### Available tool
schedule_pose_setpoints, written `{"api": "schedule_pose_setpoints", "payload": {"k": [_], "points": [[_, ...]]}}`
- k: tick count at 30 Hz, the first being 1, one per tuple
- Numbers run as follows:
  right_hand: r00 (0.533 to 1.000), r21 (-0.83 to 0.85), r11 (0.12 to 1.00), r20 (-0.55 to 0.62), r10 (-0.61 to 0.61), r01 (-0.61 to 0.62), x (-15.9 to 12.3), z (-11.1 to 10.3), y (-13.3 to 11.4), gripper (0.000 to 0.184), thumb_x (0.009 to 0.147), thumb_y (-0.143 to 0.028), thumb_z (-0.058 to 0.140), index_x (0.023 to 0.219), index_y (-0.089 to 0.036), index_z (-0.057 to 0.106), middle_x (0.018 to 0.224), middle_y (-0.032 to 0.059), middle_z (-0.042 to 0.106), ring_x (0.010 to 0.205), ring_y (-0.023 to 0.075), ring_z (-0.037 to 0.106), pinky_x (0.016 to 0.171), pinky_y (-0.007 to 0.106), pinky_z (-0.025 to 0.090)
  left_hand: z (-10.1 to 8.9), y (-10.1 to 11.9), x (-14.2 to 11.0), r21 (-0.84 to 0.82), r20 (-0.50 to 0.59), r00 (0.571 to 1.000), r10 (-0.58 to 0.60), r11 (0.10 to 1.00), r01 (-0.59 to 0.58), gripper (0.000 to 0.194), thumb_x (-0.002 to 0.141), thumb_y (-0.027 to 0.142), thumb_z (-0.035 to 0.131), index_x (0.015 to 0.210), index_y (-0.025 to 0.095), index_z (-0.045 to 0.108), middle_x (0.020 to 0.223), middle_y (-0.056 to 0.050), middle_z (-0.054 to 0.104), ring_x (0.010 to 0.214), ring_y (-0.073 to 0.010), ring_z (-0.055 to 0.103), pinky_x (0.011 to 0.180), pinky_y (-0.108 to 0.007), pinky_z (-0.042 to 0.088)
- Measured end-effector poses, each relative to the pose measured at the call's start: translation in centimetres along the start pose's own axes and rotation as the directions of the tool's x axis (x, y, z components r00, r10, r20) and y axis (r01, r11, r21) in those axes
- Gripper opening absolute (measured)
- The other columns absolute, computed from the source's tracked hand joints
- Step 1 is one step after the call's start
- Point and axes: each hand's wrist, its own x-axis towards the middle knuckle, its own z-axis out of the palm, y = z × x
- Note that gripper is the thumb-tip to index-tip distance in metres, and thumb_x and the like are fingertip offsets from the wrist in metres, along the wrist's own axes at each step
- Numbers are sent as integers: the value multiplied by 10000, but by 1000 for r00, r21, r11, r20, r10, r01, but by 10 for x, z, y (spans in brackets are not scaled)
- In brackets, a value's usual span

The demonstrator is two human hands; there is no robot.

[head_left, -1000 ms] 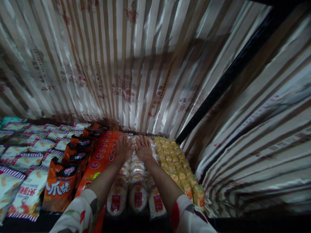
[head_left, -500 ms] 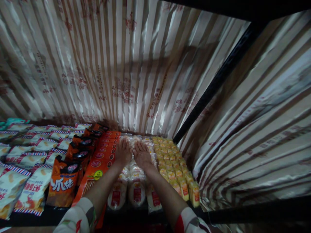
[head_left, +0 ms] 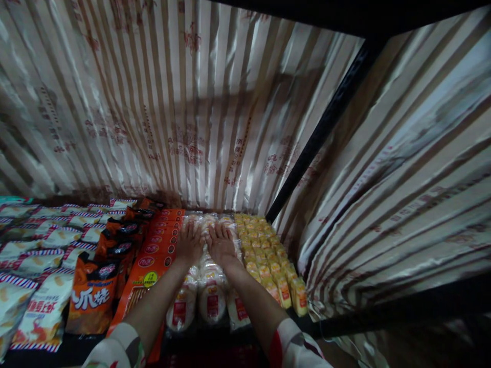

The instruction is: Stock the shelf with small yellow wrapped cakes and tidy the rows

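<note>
Both my arms reach forward over a dark shelf. My left hand lies flat, fingers stretched out, on the left rows of clear-wrapped round rice crackers. Beside it, my right hand rests palm down with fingers apart on the middle and right rows of the same crackers. Neither hand holds anything. Left of the crackers stands a row of flat orange packets. To their right are rows of small yellow wrapped snacks.
Orange and black snack bags and rows of white snack bags fill the left side. A striped, crinkled sheet hangs behind and at the right. A dark metal post slants up at the back corner.
The view has shifted slightly, so the goods appear a little further left. Both hands stay flat on the crackers, with little movement.
</note>
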Motion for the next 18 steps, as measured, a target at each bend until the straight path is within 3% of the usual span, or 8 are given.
{"api": "schedule_pose_setpoints", "payload": {"k": [5, 10, 18], "points": [[1000, 8, 1000, 29, 1, -1, 1, -2, 1, 518, 946, -408, 193, 1412, -215, 311, 1486, 84, 260, 1387, 236, 147, 1094, 418, 89, -2, 2, 1, 6, 30, 999, -18, 1000, 18, 492, 905, 378, 337, 1360, 203, 401, 1477, -116, 268, 1368, -294, 217, 1079, -497, 224], [999, -6, 999, 1, 43, -43, -7, -8, 4, 529, 942, -433, 202, 1418, -222, 294, 1508, 94, 178, 1398, 240, 87, 1088, 425, 85, -6, 8, -9, 29, -34, 999, -6, 1000, 7, 513, 916, 394, 302, 1384, 190, 354, 1481, -110, 264, 1381, -275, 179, 1104, -495, 156], [996, -5, 998, 56, 63, -63, -16, -5, 6, 537, 941, -423, 212, 1433, -211, 253, 1504, 94, 194, 1400, 239, 63, 1086, 431, 79, -13, 16, -21, -20, 106, 994, -12, 1000, 15, 514, 922, 398, 259, 1378, 185, 365, 1484, -130, 249, 1377, -279, 188, 1088, -490, 200]]}}
